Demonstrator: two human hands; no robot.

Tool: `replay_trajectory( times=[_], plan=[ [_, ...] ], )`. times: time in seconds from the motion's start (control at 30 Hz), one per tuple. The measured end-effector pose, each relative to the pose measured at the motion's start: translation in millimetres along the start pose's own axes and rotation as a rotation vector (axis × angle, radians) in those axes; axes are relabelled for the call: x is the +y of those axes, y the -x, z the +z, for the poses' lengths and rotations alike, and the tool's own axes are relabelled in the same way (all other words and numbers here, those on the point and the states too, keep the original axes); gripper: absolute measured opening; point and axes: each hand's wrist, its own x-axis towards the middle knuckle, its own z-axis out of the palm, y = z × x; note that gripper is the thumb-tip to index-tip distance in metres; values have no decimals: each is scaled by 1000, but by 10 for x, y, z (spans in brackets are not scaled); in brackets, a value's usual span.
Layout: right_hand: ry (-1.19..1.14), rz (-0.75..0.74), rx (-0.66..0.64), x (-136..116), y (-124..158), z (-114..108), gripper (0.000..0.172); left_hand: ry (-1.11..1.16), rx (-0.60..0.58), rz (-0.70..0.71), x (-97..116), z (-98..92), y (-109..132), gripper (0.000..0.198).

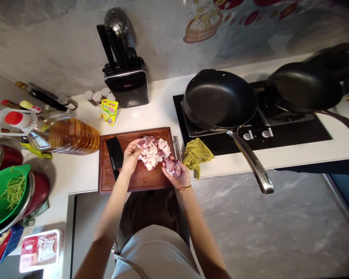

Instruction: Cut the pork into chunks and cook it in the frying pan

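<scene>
A pile of cut raw meat [151, 153] lies on the brown wooden cutting board [142, 183]. My left hand [131, 155] is at the pile's left side, its fingertips closed on a bit of the meat. Cupped in my right hand [178, 176], at the board's right edge, are several pieces of raw meat, with the fingers curled round them. A black cleaver [114, 153] rests flat on the left part of the board, left of my left hand. My left forearm partly covers its handle.
Right of the board lies a green cloth [198, 154] before the stove [296, 135], which bears a large black pan [221, 99] and a second pan [305, 85]. Left stand an oil jug [66, 133] and a green basket [0, 209]. A knife block [128, 89] stands behind.
</scene>
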Motion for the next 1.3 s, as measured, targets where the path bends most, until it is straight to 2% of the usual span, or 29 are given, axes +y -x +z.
replay_trajectory(
  times=[0.07, 0.2, 0.27, 0.33, 0.37, 0.43, 0.5, 0.57, 0.67, 0.73, 0.83, 0.97, 1.13, 1.3],
  plan=[
    [-3, -2, 10, -4, 5, 4, 23, -243, -35, 118, -22, -26, -1, 36],
    [-4, -3, 29, -8, 13, 8, 23, -929, -243, 238, -17, -36, 24, 39],
    [-5, -4, 35, -14, 20, 8, 23, -1160, -205, 297, -9, 15, 53, 41],
    [-7, -9, 36, -23, 28, 2, 23, -1270, -133, 388, -23, 113, 78, 36],
    [-8, -12, 35, -28, 31, -3, 23, -1305, -138, 436, -45, 176, 85, 31],
    [-8, -18, 34, -33, 36, -16, 23, -1383, -231, 502, -124, 321, 89, 21],
    [-5, -25, 36, -32, 41, -32, 24, -1484, -331, 503, -237, 472, 81, 20],
    [0, -43, 50, -27, 47, -48, 23, -1584, -332, 454, -352, 603, 71, 25],
    [16, -77, 106, -25, 63, -68, 19, -1658, -238, 368, -450, 713, 68, 38],
    [20, -89, 150, -35, 80, -78, 20, -1661, -217, 334, -452, 710, 62, 38],
    [-6, -84, 170, -61, 107, -90, 24, -1644, -264, 307, -403, 616, 15, 31],
    [-15, -67, 125, -77, 129, -104, 19, -1630, -296, 322, -363, 496, -97, 22],
    [12, -59, 30, -53, 111, -94, 16, -1500, -371, 438, -385, 519, -192, 14],
    [13, -75, 14, -39, 74, -92, 16, -1453, -422, 463, -359, 523, -200, 18]
  ],
)
